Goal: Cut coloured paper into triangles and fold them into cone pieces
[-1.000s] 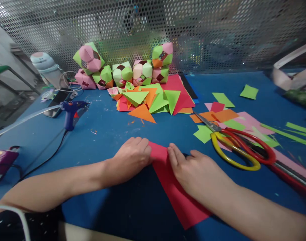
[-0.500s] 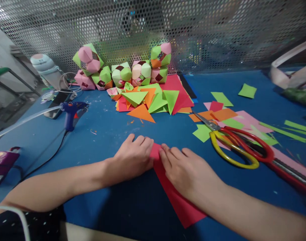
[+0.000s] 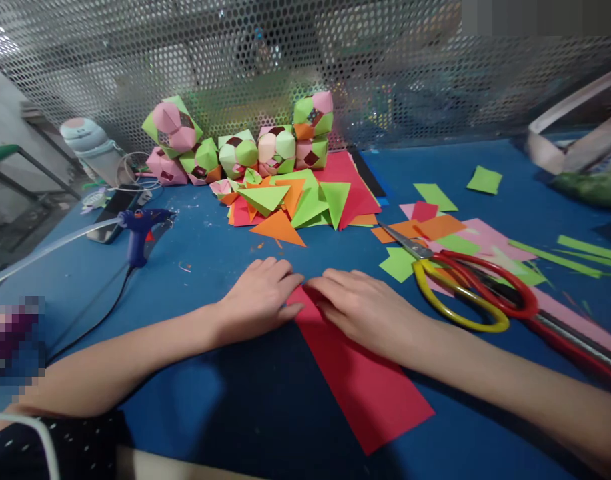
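Note:
A red paper sheet (image 3: 365,380) lies flat on the blue table (image 3: 225,413), folded into a long strip running toward me. My left hand (image 3: 258,297) presses its fingertips on the sheet's far left corner. My right hand (image 3: 370,310) lies flat across the far end, fingers pointing left and nearly touching the left hand. Both hands press down on the paper rather than gripping it.
Red-and-yellow scissors (image 3: 465,290) lie to the right on pink, green and orange paper scraps (image 3: 435,230). A pile of folded paper triangles (image 3: 290,200) and several origami cubes (image 3: 245,150) sit ahead against the perforated metal screen. A blue glue gun (image 3: 140,230) with its cord lies at left.
My right hand slid left along the far edge of the red sheet until its fingers met the left hand. More of the sheet's near end is now uncovered.

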{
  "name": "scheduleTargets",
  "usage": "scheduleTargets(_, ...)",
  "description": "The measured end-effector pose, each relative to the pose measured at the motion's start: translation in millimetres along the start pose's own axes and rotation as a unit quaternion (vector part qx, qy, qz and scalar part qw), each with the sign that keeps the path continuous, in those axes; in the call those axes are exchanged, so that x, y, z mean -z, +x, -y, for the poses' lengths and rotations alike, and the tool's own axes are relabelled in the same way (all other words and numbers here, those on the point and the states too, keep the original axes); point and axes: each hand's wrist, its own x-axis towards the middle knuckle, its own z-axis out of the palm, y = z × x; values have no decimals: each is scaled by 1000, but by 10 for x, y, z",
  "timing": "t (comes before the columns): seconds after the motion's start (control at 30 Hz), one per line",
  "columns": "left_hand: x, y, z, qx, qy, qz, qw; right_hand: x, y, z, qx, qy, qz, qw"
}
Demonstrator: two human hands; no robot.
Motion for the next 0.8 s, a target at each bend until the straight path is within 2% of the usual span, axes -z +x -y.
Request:
scheduleTargets(0.13, 22, 23, 8, 13, -49, 18, 999, 67, -1, -95, -2, 43, -5, 999)
scheduleTargets(0.27, 49, 26, -2, 38, -70, 26, 996, 172, -133, -256, -47, 61, 6, 997)
scheduleTargets(0.37, 59, 30, -15, 41, -71, 37, 996, 201, -272, -334, -79, 119, 13, 990)
scheduleTargets(0.43, 64, 33, -24, 45, -75, 46, 995, 203, -345, -339, -118, 191, 9, 975)
scheduleTargets(0.53, 73, 41, -34, 60, -78, 53, 994, 184, -394, -307, -196, 306, 13, 932)
scheduleTargets(0.6, 77, 50, -42, 68, -79, 41, 994, 154, -387, -279, -223, 353, 12, 909)
scheduleTargets(0.7, 75, 68, -61, 61, -102, -1, 993, 116, -352, -242, -214, 372, 3, 903)
scheduleTargets(0.8, 75, 76, -83, 61, -181, -5, 982, 165, -360, -251, -165, 359, -13, 919)
